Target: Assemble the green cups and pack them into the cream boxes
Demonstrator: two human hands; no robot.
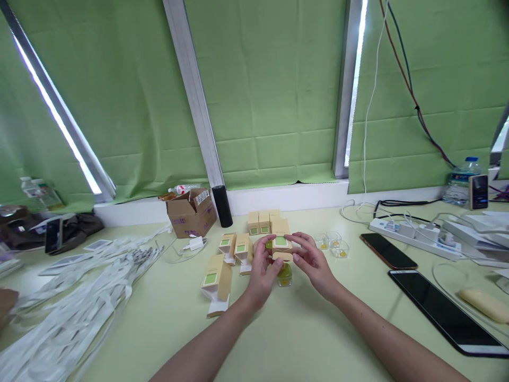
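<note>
Between both hands is a small tan cardboard box (281, 242) with a green square on its face. My left hand (259, 271) grips its left side, and my right hand (314, 261) has its fingers closed on the right side. Just below the box, a small clear container (284, 278) with yellow-green content stands on the table. Left of my hands are several similar boxes with flaps hanging open, the nearest being a larger-looking box (218, 277). Behind my hands stand more tan boxes (264, 222), partly hidden. Several small clear containers (340, 249) with yellow centres sit to the right.
White straps (83, 313) cover the table's left, where another person's hand (8, 303) shows. A brown carton (191, 215) and a black cylinder (221, 207) stand at the back. Rightward lie a phone (388, 251), a tablet-like device (445, 310) and a power strip (413, 237).
</note>
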